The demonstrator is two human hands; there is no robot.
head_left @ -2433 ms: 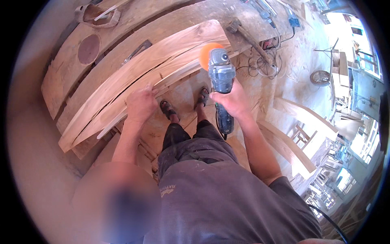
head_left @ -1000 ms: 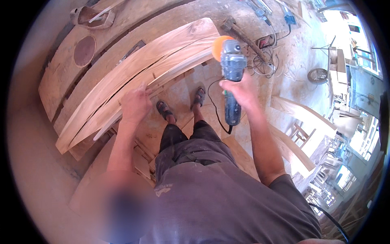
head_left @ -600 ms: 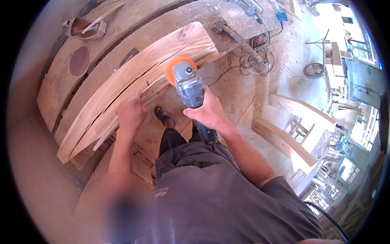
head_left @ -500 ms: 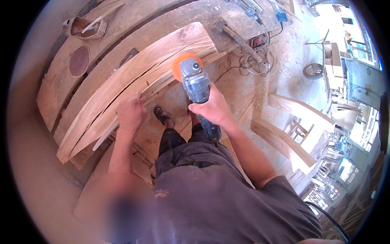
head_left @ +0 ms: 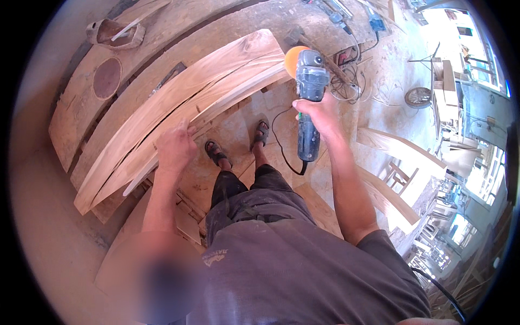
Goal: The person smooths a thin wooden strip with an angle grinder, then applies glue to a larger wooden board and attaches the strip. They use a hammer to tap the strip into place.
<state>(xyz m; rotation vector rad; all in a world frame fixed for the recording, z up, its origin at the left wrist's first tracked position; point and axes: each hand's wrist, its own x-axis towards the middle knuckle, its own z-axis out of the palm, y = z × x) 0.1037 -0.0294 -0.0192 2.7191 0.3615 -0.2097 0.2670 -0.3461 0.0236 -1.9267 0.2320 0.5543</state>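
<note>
A grey angle grinder [head_left: 310, 103] is held in the right hand [head_left: 319, 116], the fingers wrapped fully round its body between the head and the rear handle. Its orange disc [head_left: 292, 58] sits just beside the far right end of the long curved plank [head_left: 184, 103]; whether it touches the wood cannot be told from this view. The plank lies aslant across a stack of broader slabs [head_left: 81, 108], and a dark crack can be seen running along much of its length.

The left hand [head_left: 174, 149] is laid on the plank's near edge, about midway along, with the fingers curled loosely over the rim (pressing rather than gripping, it seems). The grinder's black cord [head_left: 281, 146] is looped down past the right foot and over the dusty floor [head_left: 379, 70]. Both feet are shod only in open sandals [head_left: 216, 154]. A round dark sanding pad [head_left: 106, 77] is left on the far left slab.

Several risks can be judged from this. With only one hand on the grinder, a catch of the disc at the plank's end or in the crack could kick the tool sideways. The plank is steadied by hand alone, so it may be shifted by the disc's pull. The cord lies near the feet and could be snagged. Toes are left unprotected should a slab slide off the stack.
</note>
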